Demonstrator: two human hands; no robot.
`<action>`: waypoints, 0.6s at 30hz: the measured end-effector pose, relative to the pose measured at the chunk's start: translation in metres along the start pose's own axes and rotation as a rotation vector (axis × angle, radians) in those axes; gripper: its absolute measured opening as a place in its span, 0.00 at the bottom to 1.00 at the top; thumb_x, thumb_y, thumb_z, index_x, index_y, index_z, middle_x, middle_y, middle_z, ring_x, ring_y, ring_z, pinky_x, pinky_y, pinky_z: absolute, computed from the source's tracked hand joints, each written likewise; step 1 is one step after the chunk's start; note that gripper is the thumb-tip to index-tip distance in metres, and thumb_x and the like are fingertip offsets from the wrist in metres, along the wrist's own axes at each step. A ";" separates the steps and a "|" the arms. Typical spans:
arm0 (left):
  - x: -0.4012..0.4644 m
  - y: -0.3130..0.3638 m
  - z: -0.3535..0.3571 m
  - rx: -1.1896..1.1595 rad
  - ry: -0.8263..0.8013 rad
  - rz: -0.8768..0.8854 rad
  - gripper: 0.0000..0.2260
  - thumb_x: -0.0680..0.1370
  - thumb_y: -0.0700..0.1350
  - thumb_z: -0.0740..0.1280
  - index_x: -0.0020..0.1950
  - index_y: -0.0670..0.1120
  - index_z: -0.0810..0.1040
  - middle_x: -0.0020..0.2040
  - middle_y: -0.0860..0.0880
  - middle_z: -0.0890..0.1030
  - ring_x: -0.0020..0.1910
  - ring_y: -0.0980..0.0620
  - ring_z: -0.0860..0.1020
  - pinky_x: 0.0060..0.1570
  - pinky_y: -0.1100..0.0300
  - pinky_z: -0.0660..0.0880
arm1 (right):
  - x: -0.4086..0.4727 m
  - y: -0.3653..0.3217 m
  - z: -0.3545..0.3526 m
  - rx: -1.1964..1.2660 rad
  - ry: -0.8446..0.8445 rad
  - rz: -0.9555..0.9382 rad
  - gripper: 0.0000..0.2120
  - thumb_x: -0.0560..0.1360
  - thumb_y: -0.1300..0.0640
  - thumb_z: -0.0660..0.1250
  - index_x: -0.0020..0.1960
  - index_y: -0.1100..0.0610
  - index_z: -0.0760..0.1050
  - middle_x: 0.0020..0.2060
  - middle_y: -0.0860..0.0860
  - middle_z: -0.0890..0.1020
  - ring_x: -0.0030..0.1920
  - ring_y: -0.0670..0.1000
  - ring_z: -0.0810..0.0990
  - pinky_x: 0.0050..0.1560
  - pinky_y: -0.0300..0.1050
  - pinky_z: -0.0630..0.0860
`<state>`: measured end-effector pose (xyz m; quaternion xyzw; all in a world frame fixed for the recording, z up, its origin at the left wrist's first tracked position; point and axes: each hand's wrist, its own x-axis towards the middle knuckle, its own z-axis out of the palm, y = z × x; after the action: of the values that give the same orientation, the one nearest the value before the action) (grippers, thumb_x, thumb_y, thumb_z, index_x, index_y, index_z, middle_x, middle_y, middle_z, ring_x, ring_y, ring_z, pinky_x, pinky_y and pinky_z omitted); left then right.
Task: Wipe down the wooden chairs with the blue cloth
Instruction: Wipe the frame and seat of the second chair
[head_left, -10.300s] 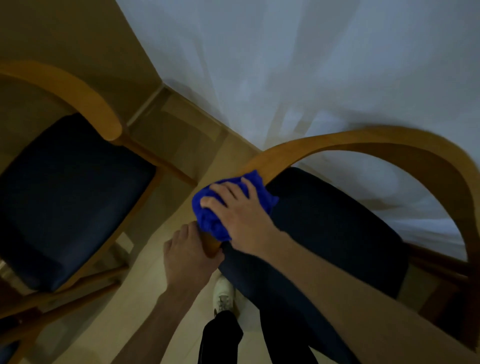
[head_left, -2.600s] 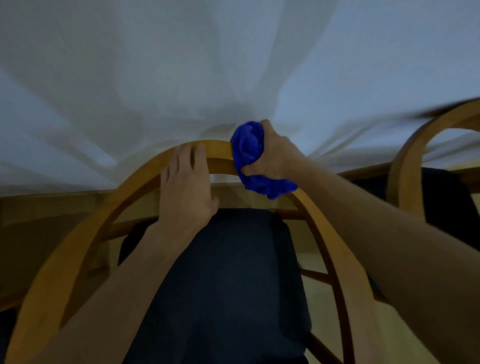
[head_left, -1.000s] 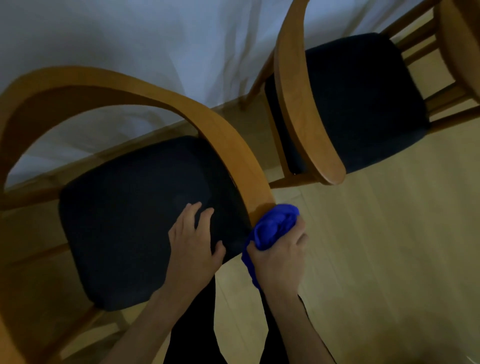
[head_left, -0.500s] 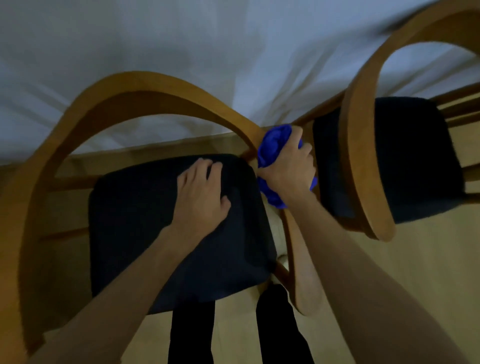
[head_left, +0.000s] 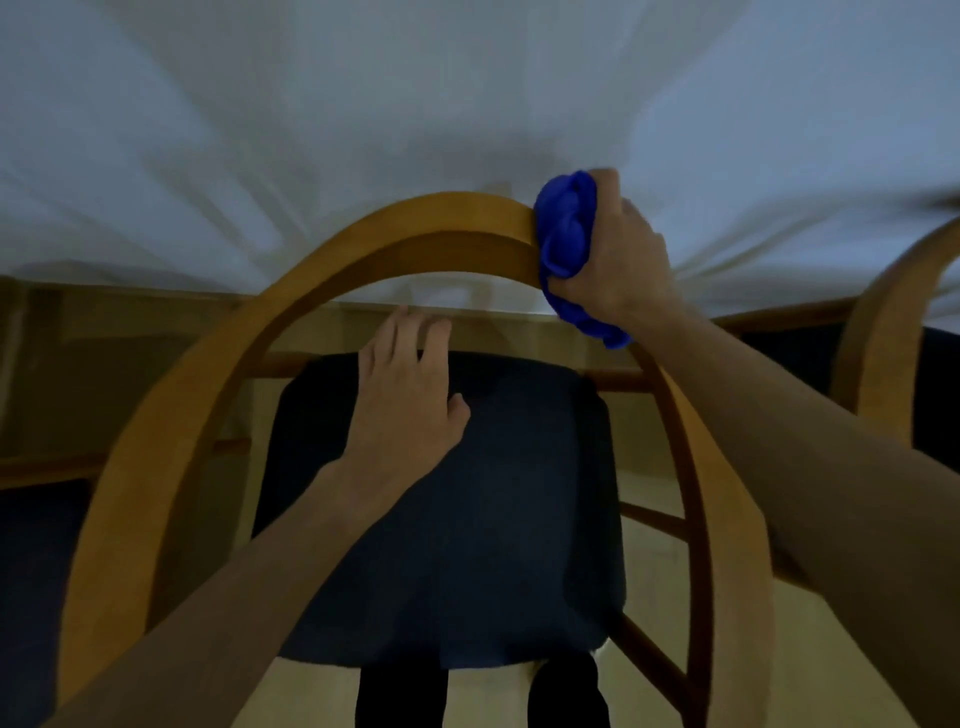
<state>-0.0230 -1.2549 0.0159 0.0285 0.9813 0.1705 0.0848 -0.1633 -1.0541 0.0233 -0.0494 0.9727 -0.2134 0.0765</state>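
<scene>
While the right hand (head_left: 618, 260) grips the bunched blue cloth (head_left: 569, 244) against the curved wooden back rail (head_left: 415, 228) of the nearest chair, right of the frame's centre and just past the crown of the arch, the left hand (head_left: 400, 400) lies flat with its fingers spread on the dark seat cushion (head_left: 467, 519), fingertips reaching the cushion's far edge. The cloth is wrapped over the top of the rail and a tail of it hangs below the fist on the inner side.

To my eye the step in hand is wiping that bowed rail, and the stretch running down the left of the frame looks like what remains on this chair. Doing it well would mean keeping the cloth folded round both the top face and the inner edge, so one pass cleans both, and sliding along the curve with steady pressure instead of dabbing. The flat left hand seems to be steadying the chair, which is sensible, since a push along the rail could shift it toward the white curtain (head_left: 363, 104) hanging just behind it. The loose tail may drag, so gathering it into the palm would help.

A second wooden chair (head_left: 883, 332) shows at the right edge, and the pale floor (head_left: 654, 519) below.
</scene>
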 end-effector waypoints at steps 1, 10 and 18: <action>-0.002 -0.006 -0.002 0.005 0.004 -0.031 0.31 0.72 0.49 0.70 0.72 0.44 0.64 0.71 0.42 0.65 0.73 0.44 0.60 0.70 0.46 0.62 | 0.006 -0.013 0.001 -0.043 0.008 -0.051 0.40 0.66 0.50 0.76 0.71 0.54 0.59 0.53 0.56 0.77 0.45 0.58 0.79 0.40 0.49 0.74; -0.024 -0.052 -0.029 -0.006 0.081 -0.183 0.32 0.73 0.50 0.69 0.73 0.42 0.61 0.72 0.41 0.65 0.75 0.42 0.57 0.70 0.46 0.61 | 0.031 -0.141 0.039 -0.623 -0.034 -0.384 0.39 0.70 0.56 0.73 0.73 0.52 0.55 0.57 0.61 0.74 0.52 0.62 0.77 0.51 0.57 0.73; -0.055 -0.088 -0.041 -0.084 0.122 -0.280 0.33 0.72 0.47 0.70 0.74 0.42 0.62 0.72 0.41 0.64 0.75 0.42 0.57 0.71 0.48 0.57 | 0.013 -0.224 0.119 -0.687 -0.181 -0.606 0.39 0.70 0.48 0.72 0.73 0.50 0.54 0.61 0.61 0.73 0.57 0.63 0.75 0.57 0.61 0.69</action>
<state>0.0219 -1.3562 0.0327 -0.1225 0.9710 0.1992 0.0492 -0.1415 -1.3074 0.0094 -0.3724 0.9181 0.1134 0.0746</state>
